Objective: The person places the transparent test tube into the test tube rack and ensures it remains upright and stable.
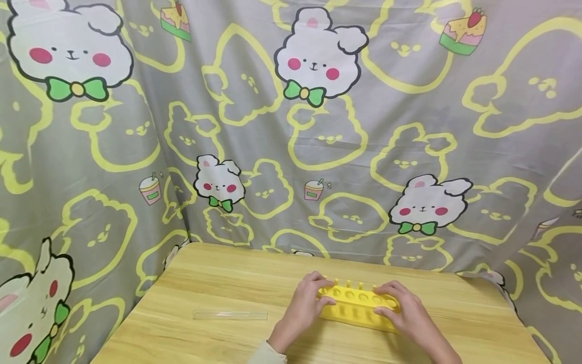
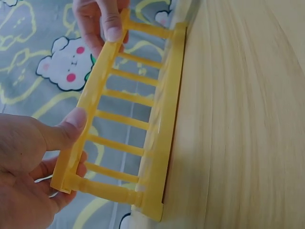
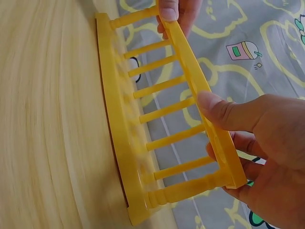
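Note:
A yellow plastic test tube rack point(image 1: 356, 303) stands upright on the wooden table, with a row of round holes in its top and a row of pegs along the far side. My left hand point(image 1: 303, 303) grips the left end of its top bar, thumb point(image 2: 75, 119) on the near side. At the other end my right hand point(image 1: 404, 311) grips the same bar, its thumb point(image 3: 212, 105) also on the near face. A clear glass test tube point(image 1: 230, 315) lies on its side on the table, left of the left hand and apart from it.
The light wooden table point(image 1: 218, 275) reaches back to a grey curtain point(image 1: 254, 146) printed with rabbits and yellow outlines. More of this cloth hangs on the left side and at the right.

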`<state>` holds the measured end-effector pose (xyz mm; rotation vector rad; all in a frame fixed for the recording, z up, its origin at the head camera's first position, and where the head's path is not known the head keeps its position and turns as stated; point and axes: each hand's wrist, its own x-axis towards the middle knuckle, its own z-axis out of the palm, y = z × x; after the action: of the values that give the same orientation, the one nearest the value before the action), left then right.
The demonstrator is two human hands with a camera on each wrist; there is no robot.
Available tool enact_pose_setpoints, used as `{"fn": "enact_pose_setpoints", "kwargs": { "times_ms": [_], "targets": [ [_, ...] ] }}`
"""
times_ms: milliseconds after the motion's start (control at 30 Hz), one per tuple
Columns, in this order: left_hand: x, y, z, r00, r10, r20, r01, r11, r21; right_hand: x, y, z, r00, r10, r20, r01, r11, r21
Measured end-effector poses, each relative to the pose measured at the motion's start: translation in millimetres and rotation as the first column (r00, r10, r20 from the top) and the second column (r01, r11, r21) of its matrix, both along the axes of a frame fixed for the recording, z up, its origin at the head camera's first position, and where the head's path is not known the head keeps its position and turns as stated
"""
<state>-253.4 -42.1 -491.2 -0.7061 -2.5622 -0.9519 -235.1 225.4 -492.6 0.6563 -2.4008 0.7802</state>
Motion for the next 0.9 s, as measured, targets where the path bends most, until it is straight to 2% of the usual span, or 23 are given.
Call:
{"fn": "enact_pose_setpoints", "kwargs": {
  "times_ms": [300,500,900],
  "targets": [
    [-0.5,-15.2,4.9,1.000,0.015,0.028,-0.015,1.000,0.022,-5.5,-15,-3.2,0.999,0.047,-0.025,-0.048,0.997,-0.054],
    [-5.5,-27.6,5.8,0.998,0.014,0.056,-0.017,0.999,0.047,-6.9,-26,-3.7,0.998,0.059,0.029,-0.056,0.996,-0.076],
    [-10.2,-38.2,4.5,0.999,0.003,0.054,-0.006,0.999,0.053,-7.2,-38,-3.8,0.997,0.051,0.063,-0.044,0.993,-0.112]
  ]
}}
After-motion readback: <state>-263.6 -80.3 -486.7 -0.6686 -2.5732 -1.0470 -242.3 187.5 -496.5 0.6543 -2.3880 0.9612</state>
